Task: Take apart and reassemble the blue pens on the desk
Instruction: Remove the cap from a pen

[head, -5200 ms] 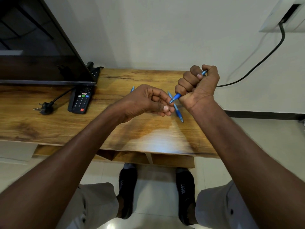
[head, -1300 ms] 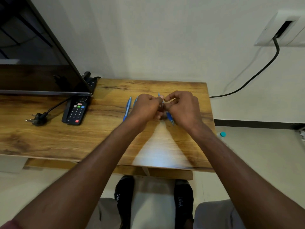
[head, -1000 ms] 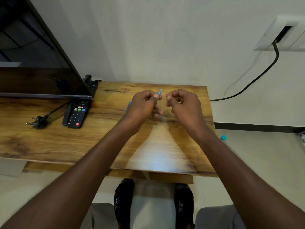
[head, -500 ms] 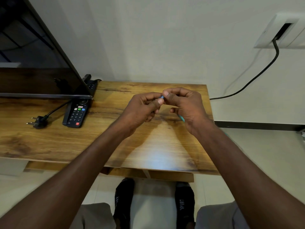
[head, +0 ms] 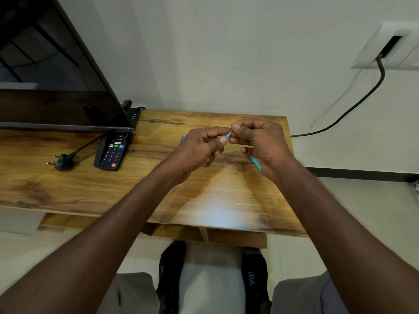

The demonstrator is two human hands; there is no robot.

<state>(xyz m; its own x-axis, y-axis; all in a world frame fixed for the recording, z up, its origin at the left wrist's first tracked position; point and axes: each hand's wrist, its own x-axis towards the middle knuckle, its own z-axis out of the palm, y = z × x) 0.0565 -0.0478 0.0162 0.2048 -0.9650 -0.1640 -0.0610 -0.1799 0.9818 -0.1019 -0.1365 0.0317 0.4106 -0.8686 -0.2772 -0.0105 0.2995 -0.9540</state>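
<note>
A small blue pen part (head: 228, 134) is pinched between the curled left hand (head: 199, 148) and right hand (head: 260, 143) above the surface (head: 136, 189).

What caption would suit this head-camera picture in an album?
Both hands, left hand and right hand, pinch a small blue pen part above the wooden desk.

Home room, television (head: 52, 71), remote (head: 112, 152), wooden desk (head: 68, 184)
</note>
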